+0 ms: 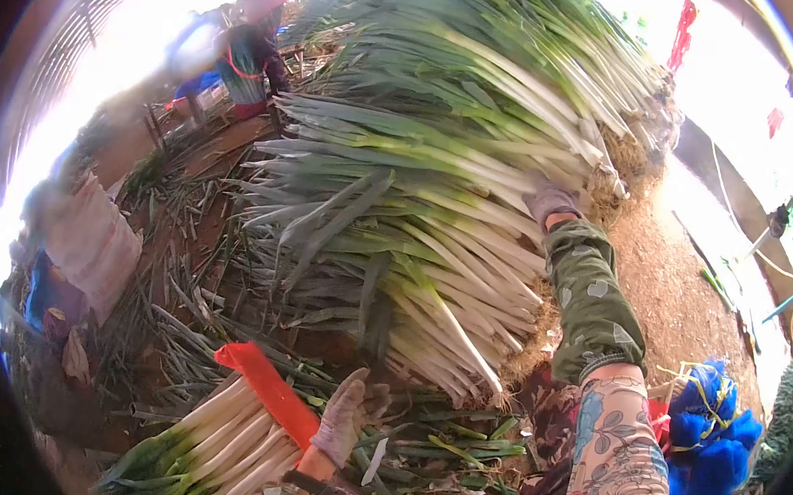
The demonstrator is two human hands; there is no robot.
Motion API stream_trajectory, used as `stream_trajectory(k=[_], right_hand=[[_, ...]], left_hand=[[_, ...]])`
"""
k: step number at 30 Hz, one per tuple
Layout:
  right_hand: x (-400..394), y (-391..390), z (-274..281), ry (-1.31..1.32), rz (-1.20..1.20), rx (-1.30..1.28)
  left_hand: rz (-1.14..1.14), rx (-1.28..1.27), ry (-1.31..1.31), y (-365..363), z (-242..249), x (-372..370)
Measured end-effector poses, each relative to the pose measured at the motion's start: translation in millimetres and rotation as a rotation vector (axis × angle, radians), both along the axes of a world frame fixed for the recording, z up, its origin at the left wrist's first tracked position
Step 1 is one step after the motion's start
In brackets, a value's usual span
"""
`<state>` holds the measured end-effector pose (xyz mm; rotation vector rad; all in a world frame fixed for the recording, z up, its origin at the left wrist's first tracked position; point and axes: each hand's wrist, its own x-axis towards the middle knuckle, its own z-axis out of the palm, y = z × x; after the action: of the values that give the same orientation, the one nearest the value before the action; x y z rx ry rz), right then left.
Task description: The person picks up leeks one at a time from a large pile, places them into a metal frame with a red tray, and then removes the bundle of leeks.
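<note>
A big heap of long green onions (469,252) lies before me, with leaves to the left and white stalks and roots to the right. My right hand (554,203), in a greyish glove, is closed at the white stalks on the heap's right side; its fingertips are blurred and partly hidden among them. Lower down, my left hand (342,421), also gloved, is open with its fingers extended upward and nothing visible in it. Beside it, a red band (270,390) lies across a smaller bundle of green onions (221,441).
Loose leaves and trimmings (457,446) litter the ground by my legs. Blue netting (708,421) with yellow ties sits at the lower right. A pale sack (97,247) stands at left. Another person (260,21) is at the upper left, beyond the heap's leaves.
</note>
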<state>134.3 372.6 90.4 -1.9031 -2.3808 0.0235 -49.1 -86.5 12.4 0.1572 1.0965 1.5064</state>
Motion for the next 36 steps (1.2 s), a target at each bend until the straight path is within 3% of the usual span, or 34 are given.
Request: stream_trajectory(k=[3,6,8,10,12,13,15,16,18,20,21,22,24,25,26,28,29,30,32,34,36], right_hand=[[2.7,-22.2,-1.3,-0.2,0.134,-0.052],[8.9,-86.9,22.4,-0.044,0.163,-0.205],[17.9,-101.9,2.0,-0.078,0.316,-0.232],[58.0,-23.5,-174.4,0.125,0.841,0.083],[36.3,-134.2,-80.4,0.4,0.551,-0.651],[29.3,-189.6,-33.1,0.574,0.322,-0.874],[30.4,-252.3,-14.5,0.95,-0.034,-1.255],[36.0,-272.7,-20.5,1.157,-0.154,-1.417],[39.9,-304.6,-36.0,1.194,-0.029,-1.397],[43.5,-339.0,-31.0,1.274,-0.273,-1.607],[48.0,-359.3,-10.1,1.346,-0.159,-1.74],[52.7,-368.5,-49.0,1.479,-0.177,-1.776],[54.0,-410.2,-33.5,1.585,-0.172,-1.685],[59.7,-419.6,-33.5,1.678,-0.181,-1.809],[61.7,-424.3,-32.2,1.66,-0.191,-1.8],[61.0,-431.9,-29.6,1.862,-0.074,-1.758],[62.1,-432.4,-30.5,1.962,0.022,-1.902],[64.1,-432.2,-39.5,1.961,0.024,-1.9],[69.3,-437.0,-53.4,1.715,-0.113,-1.543],[73.9,-448.7,-49.2,1.658,-0.066,-1.511],[69.2,-456.6,-36.0,1.646,-0.108,-1.553]], left_hand=[[-0.038,0.011,-0.03,-7.9,2.8,0.0],[-0.031,-0.022,0.044,-10.9,7.6,0.7],[-0.065,0.023,0.072,-12.5,6.8,2.8],[-0.065,0.039,0.039,-14.4,9.0,7.4],[-0.125,-0.029,0.133,-17.3,13.8,10.6],[-0.123,-0.019,0.105,-16.8,3.7,11.6],[-0.141,0.016,0.133,-12.4,-1.9,18.5],[-0.17,0.044,0.162,-10.8,-0.6,24.3],[-0.132,-0.008,0.073,-8.4,3.9,37.9],[-0.259,-0.037,-0.06,-0.1,4.1,50.2],[-0.385,0.117,-0.112,4.7,6.4,55.3],[-0.367,0.13,-0.119,8.9,-0.2,59.0],[-0.25,0.046,0.083,14.9,-1.8,64.2],[-0.216,-0.019,-0.181,15.4,8.2,66.9],[-0.213,-0.011,-0.2,14.1,13.5,68.9],[-0.14,0.035,-0.073,9.9,17.2,70.7],[0.079,0.126,-0.205,19.7,10.9,81.6],[0.079,0.129,-0.207,18.6,12.9,79.4],[0.088,0.164,-0.012,17.9,18.9,70.1],[0.079,0.107,-0.006,24.4,7.6,67.4],[0.053,0.082,0.206,26.3,-4.0,71.3]])
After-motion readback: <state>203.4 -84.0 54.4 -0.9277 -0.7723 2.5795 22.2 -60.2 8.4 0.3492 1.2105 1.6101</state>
